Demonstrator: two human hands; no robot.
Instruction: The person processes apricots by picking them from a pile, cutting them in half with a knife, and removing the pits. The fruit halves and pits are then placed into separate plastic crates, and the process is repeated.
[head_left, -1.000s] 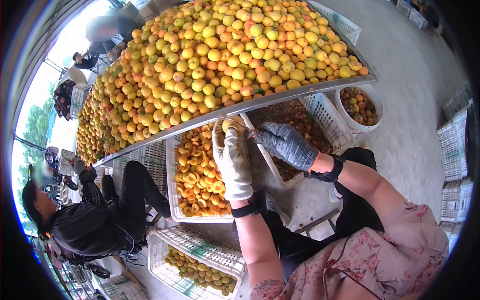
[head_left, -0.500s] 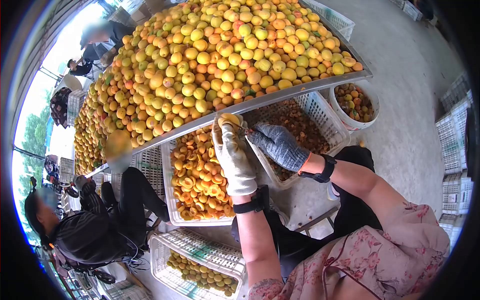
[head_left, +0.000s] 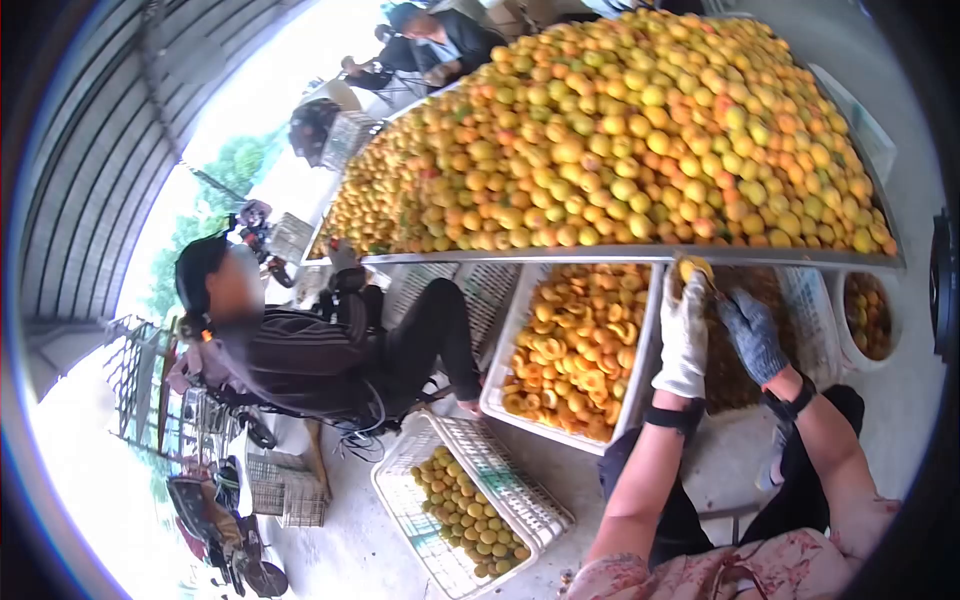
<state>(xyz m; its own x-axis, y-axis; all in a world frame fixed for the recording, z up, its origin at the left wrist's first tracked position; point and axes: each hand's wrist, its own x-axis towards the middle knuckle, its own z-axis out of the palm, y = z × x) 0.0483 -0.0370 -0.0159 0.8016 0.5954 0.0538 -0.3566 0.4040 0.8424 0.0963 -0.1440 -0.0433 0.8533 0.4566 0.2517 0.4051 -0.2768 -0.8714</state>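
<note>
My left hand [head_left: 684,338], in a white glove, is closed around a yellow apricot [head_left: 693,266] just below the metal table edge [head_left: 590,254]. Close on its right is my right hand [head_left: 754,335], in a grey knit glove, fingers curled towards the fruit. Whatever it grips is too small to make out. Below and left of my left hand stands a white crate [head_left: 538,428] of halved orange apricots [head_left: 570,345]. Under my right hand, a second white crate [head_left: 812,308] holds brown pits, partly hidden by my arms. A heap of whole apricots [head_left: 620,140] covers the table.
A white bucket [head_left: 866,364] with fruit stands at the right. At the left sits another person [head_left: 300,360], one hand at the table edge. Another crate [head_left: 530,490] of yellow-green fruit is on the floor. More people [head_left: 450,45] are beyond the table.
My view has swung left, so the table, crates and my hands appear farther right. The seated person shows more fully. Both hands stay together at the apricot.
</note>
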